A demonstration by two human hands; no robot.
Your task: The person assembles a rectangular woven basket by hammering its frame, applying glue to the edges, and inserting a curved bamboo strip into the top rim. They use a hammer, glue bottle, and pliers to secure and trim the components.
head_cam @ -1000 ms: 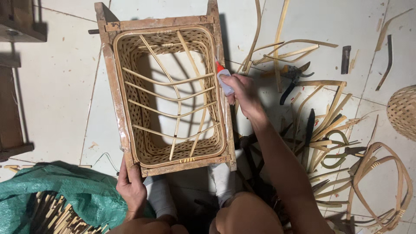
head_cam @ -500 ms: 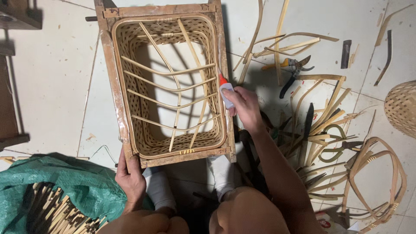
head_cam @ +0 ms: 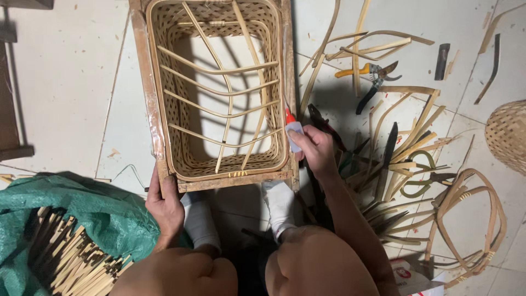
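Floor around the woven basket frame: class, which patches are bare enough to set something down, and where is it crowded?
Bare tile lies left of the basket frame, above the green sack. Right of the frame, bamboo strips and pruning shears crowd the floor beside the right hand.

- The basket [head_cam: 219,93] sits inside a wooden frame [head_cam: 143,82] on the floor [head_cam: 66,82].
- Left hand [head_cam: 164,205] grips the frame's near left corner.
- Right hand [head_cam: 315,151] holds a glue bottle [head_cam: 292,129] against the basket's right rim.
- Pruning shears [head_cam: 372,77] lie right of the basket among loose strips [head_cam: 405,142].
- A sack of sticks [head_cam: 60,241] lies near-left of the basket.
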